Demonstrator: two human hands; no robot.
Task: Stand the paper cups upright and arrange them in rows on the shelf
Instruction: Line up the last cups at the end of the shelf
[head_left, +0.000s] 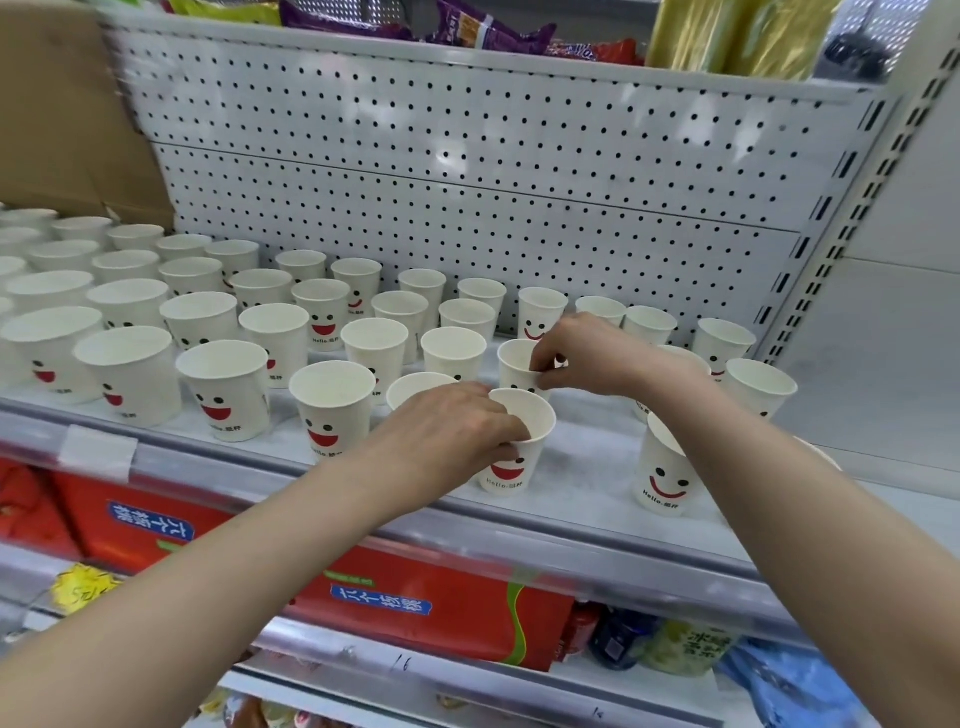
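Dozens of white paper cups (332, 410), each printed with a smiling face, stand upright in rows on a white shop shelf (587, 467), crowding its left and middle and thinning out towards the right. A person reaches in with both bare arms. The left hand (457, 431) grips the front cup (511, 470) at its rim, fingers curled over the near-left edge and thumb against the printed side. This cup stands upright close to the shelf's front edge. The right hand (587, 358) pinches the rim of the second cup (514, 364), which stands upright directly behind the front cup (whether the two touch cannot be told). A lone cup (665, 478) stands to the right near the front edge, partly hidden by the right forearm, with more cups behind it towards the back. A perforated white back panel (467, 156) rises behind the rows. A cardboard box (62, 104) sits at upper left, snack bags (467, 26) line the shelf above, and red packs (415, 597) lie on the shelf below.
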